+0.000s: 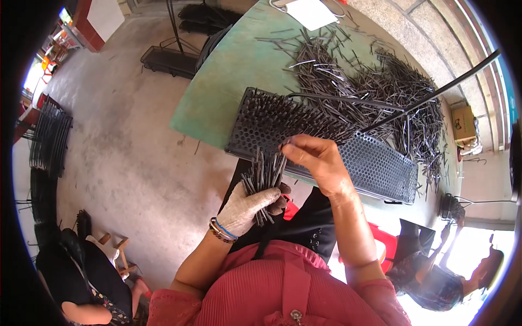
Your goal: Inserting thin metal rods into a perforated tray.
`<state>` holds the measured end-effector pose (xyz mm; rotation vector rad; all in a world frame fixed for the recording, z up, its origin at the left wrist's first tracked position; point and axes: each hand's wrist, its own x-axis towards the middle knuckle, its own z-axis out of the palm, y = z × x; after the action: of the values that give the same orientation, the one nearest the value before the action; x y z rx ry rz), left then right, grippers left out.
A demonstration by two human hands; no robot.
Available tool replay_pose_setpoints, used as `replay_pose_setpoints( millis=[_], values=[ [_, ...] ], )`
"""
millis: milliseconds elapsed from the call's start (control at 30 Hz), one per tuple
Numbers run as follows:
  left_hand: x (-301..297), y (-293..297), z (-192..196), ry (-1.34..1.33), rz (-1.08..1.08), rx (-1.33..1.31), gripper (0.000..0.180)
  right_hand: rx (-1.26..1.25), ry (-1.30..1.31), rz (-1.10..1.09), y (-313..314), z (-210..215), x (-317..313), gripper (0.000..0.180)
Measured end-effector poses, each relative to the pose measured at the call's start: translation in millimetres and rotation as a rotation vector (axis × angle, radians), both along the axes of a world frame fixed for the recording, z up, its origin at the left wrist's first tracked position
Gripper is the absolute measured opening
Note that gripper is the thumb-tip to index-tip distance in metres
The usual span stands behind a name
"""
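Observation:
My left hand (251, 205), in a worn light glove, grips a bundle of thin dark metal pins (262, 175) held upright like a fan. My bare right hand (316, 158) pinches the top of one pin from that bundle between thumb and fingers. Just beyond both hands lies a black perforated rack (375, 165) at the near edge of a green table (217, 92); the rack's left half is filled with standing pins, its right half shows bare holes. A large loose heap of the same pins (380, 81) lies on the table behind the rack.
A long black rod (435, 92) slants across the heap. White paper (310, 12) lies at the table's far end. Black wire racks (49, 136) stand on the concrete floor at left. One person sits at lower left (81, 271), another at lower right (440, 277).

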<state>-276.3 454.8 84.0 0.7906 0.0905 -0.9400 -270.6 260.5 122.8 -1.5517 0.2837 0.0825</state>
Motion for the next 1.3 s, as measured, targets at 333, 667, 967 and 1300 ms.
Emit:
replay_pose_setpoints(
  millis=[333, 667, 967, 1300],
  values=[
    [-6, -4, -9, 0.055, 0.054, 0.049, 0.02, -0.279, -0.406, -0.331, 0, -20, 24, 0.02],
    [-5, 0, -7, 0.081, 0.037, 0.076, 0.021, -0.578, -0.502, -0.22, 7, -17, 27, 0.021],
    [-4, 0, -7, 0.063, 0.046, 0.072, 0.022, -0.59, -0.53, -0.133, 10, -22, 29, 0.028],
    [-5, 2, -10, 0.055, 0.039, 0.07, 0.023, -0.876, -0.729, -0.07, 7, -23, 24, 0.026]
  ],
)
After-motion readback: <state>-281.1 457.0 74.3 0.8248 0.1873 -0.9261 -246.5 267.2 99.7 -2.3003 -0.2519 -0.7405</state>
